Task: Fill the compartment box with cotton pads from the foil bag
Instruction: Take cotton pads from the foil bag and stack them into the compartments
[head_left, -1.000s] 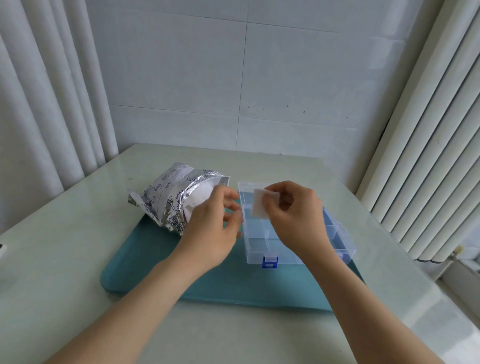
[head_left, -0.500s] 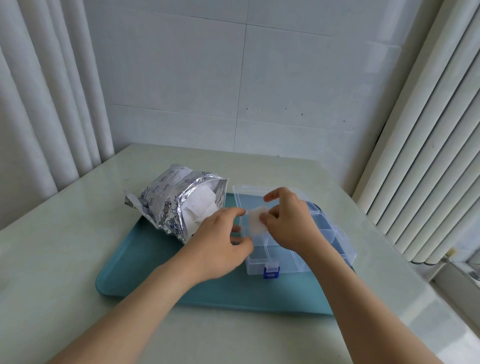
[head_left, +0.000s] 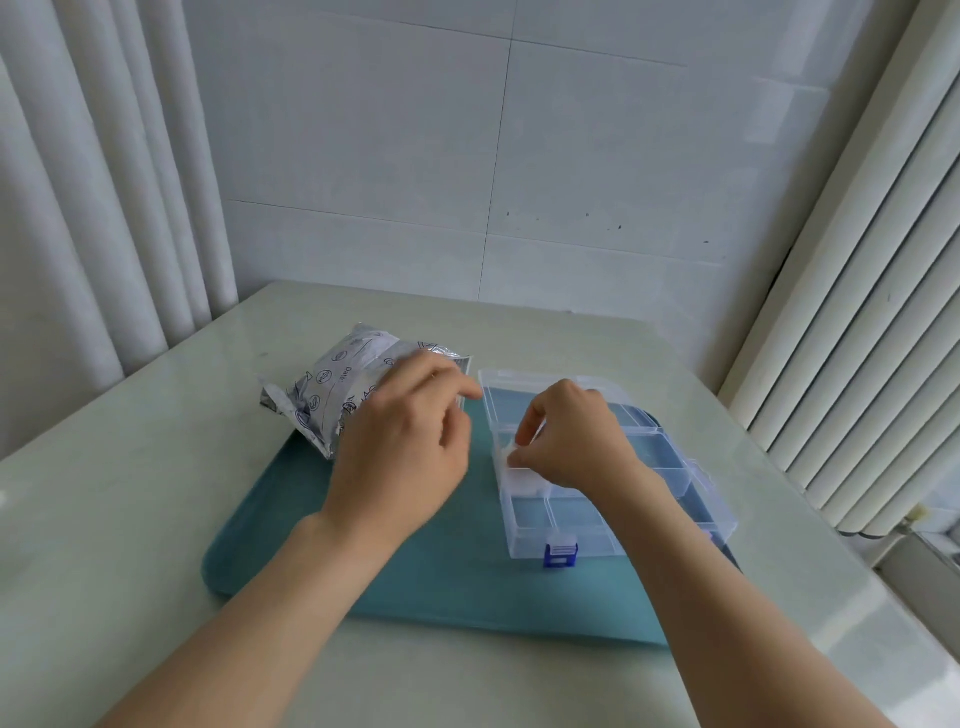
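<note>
Clear compartment box open; white cotton pad at left-middle cell; silver foil bag beside.

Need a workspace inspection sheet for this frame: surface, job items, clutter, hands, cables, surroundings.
Surface: pale table bearing a teal tray.
Job's things: foil bag at the tray's far left corner; clear compartment box on the tray, blue latch toward the person; cotton pad held at a left-column compartment, white pads already in it.
Clutter: nothing seen.
Hands: right hand pinches the cotton pad; left hand over the bag's mouth, grip hidden.
Cables: nothing seen on the table.
Surroundings: tiled wall, curtain left, blinds right.
</note>
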